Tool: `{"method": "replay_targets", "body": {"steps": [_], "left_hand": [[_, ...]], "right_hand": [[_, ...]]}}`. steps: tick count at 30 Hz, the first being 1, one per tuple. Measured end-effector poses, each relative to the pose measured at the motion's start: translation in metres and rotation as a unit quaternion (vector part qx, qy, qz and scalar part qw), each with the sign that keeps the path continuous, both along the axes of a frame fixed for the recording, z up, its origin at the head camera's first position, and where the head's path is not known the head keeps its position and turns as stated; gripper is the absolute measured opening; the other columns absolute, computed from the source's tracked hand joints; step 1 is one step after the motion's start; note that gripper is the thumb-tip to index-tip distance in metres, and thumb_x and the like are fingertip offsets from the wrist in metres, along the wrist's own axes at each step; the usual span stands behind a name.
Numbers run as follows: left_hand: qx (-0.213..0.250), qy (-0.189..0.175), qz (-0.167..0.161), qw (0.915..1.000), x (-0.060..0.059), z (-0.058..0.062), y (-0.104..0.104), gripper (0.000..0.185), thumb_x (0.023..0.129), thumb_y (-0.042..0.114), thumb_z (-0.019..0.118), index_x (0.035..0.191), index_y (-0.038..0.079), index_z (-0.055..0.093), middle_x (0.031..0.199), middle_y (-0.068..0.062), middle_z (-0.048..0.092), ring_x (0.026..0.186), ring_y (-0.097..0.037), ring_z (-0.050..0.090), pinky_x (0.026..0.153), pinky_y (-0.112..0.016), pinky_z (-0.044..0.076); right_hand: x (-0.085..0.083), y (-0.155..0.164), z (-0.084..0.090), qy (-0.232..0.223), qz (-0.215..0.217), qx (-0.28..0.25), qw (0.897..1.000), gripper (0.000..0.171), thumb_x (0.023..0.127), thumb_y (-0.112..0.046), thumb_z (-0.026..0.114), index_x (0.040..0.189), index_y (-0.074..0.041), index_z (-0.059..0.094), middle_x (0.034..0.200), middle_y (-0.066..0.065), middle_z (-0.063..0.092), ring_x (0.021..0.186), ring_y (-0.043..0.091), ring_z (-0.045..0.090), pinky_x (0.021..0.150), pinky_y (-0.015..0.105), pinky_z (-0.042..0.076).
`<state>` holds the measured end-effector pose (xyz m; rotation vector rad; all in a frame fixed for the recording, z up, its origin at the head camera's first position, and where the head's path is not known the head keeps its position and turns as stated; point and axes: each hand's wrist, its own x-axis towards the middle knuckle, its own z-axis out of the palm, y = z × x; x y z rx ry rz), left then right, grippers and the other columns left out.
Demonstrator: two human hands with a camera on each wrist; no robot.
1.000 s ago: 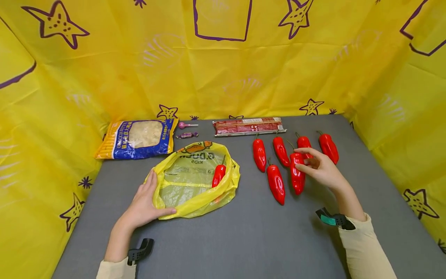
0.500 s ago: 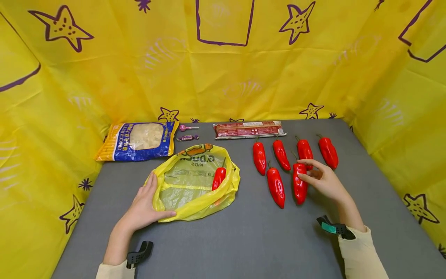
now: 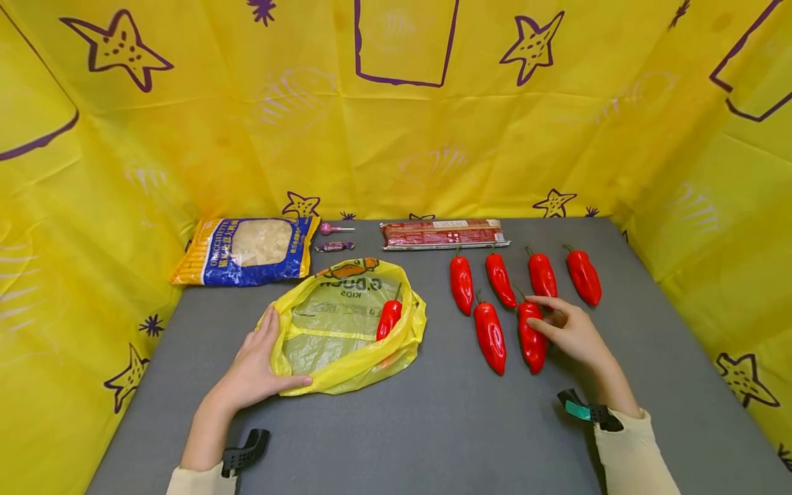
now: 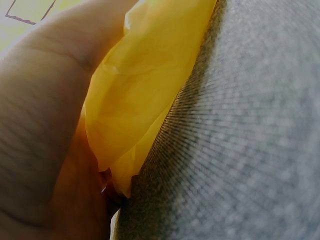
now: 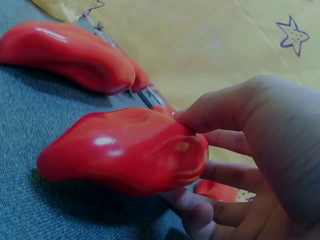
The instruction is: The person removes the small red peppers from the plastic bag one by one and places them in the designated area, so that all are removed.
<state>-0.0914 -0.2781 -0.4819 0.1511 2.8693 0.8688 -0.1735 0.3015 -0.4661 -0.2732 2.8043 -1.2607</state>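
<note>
My right hand grips a glossy red pepper that touches the grey table; in the right wrist view the thumb and fingers curl round the red pepper. Several more red peppers lie beside it in two rows. My left hand holds the left rim of an open yellow plastic bag, thumb over the rim. One red pepper lies inside the bag. The left wrist view shows only the palm against the yellow bag.
A blue-and-yellow snack bag lies at the back left, with a pink lollipop and a purple candy beside it. A long red packet lies along the back. Yellow star-print sheets wall the grey table on three sides.
My right hand has drawn the held pepper a little nearer to me, down onto the table beside the front pepper. The left hand and the bag have stayed put.
</note>
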Motion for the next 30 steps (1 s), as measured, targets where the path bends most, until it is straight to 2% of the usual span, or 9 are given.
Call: {"method": "replay_targets", "body": {"steps": [10, 22, 30], "left_hand": [[-0.003, -0.003, 0.000, 1.0000, 0.000, 0.001, 0.001, 0.151, 0.073, 0.071, 0.087, 0.168, 0.001, -0.006, 0.176, -0.023, -0.008, 0.153, -0.063, 0.011, 0.117, -0.080, 0.019], [-0.003, -0.002, 0.000, 1.0000, 0.001, 0.001, 0.000, 0.150, 0.073, 0.070, 0.087, 0.168, 0.000, -0.006, 0.176, -0.024, -0.008, 0.152, -0.064, 0.011, 0.116, -0.081, 0.019], [0.000, 0.000, -0.001, 1.0000, 0.000, 0.002, 0.001, 0.150, 0.073, 0.069, 0.088, 0.168, 0.001, -0.006, 0.176, -0.023, -0.008, 0.152, -0.063, 0.012, 0.116, -0.081, 0.020]], "right_hand": [[-0.002, 0.000, -0.008, 0.011, -0.020, 0.021, 1.000, 0.043, 0.099, -0.023, 0.073, 0.141, -0.014, 0.068, 0.060, 0.001, 0.047, 0.050, 0.015, 0.044, 0.047, 0.029, 0.035], [-0.001, 0.000, -0.011, 0.027, -0.019, 0.036, 0.999, 0.047, 0.100, -0.026, 0.073, 0.145, -0.017, 0.065, 0.063, 0.002, 0.050, 0.054, 0.016, 0.049, 0.050, 0.029, 0.040], [0.000, 0.000, -0.009, 0.050, -0.020, 0.039, 0.998, 0.044, 0.099, -0.025, 0.074, 0.142, -0.016, 0.067, 0.064, 0.003, 0.053, 0.054, 0.014, 0.050, 0.050, 0.028, 0.042]]}}
